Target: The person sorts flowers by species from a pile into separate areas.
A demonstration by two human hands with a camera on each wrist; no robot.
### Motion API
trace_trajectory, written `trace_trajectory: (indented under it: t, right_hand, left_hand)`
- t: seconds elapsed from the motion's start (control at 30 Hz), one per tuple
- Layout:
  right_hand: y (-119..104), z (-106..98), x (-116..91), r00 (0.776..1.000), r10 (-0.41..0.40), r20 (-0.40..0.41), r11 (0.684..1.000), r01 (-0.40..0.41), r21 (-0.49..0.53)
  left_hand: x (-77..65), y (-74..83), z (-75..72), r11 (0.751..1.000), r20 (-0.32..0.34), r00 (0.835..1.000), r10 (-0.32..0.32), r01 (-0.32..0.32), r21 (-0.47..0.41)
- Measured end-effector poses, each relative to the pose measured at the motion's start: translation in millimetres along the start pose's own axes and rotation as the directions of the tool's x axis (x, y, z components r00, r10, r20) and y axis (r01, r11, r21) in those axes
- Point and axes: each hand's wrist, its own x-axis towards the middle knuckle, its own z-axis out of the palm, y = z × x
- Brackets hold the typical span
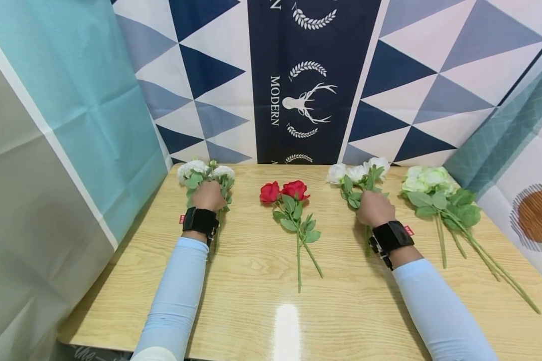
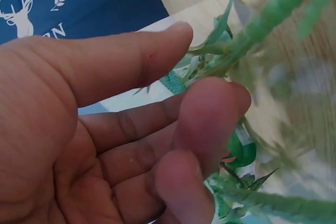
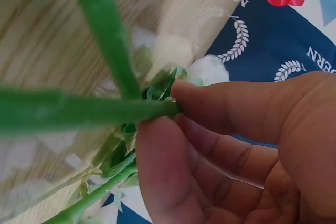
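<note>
In the head view my left hand (image 1: 209, 195) is over white flowers (image 1: 192, 169) at the back left. The left wrist view has its thumb apart from the bent fingers, with a green stem (image 2: 273, 17) just beyond the fingertips; no firm grip shows. My right hand (image 1: 376, 208) is at the other white flowers (image 1: 357, 173), right of centre. Seen from the right wrist, thumb and forefinger pinch a green stem (image 3: 89, 111). A second stem (image 3: 107, 35) passes close by. Leaves partly hide behind both hands.
Two red roses (image 1: 294, 190) lie between the hands, stems toward me. Pale green-white flowers (image 1: 429, 180) with long stems lie at the right side of the wooden table (image 1: 248, 311). A patterned cloth (image 1: 298, 140) hangs along the back edge.
</note>
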Motion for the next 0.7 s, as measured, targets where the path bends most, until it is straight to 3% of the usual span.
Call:
trace_trajectory:
  t: [0.27, 0.7]
  right_hand:
    - [0.0, -3.9, -1.6, 0.999, 0.03, 0.027, 0.999, -0.03, 0.016]
    - [-3.3, -5.2, -3.5, 0.999, 0.042, 0.004, 0.999, -0.042, -0.019]
  left_hand:
    - [-0.8, 1.7, 0.6, 1.0, 0.032, 0.999, -0.004, 0.005, -0.007]
    - [2.1, 1.4, 1.3, 1.0, 0.044, 0.999, 0.004, -0.004, -0.006]
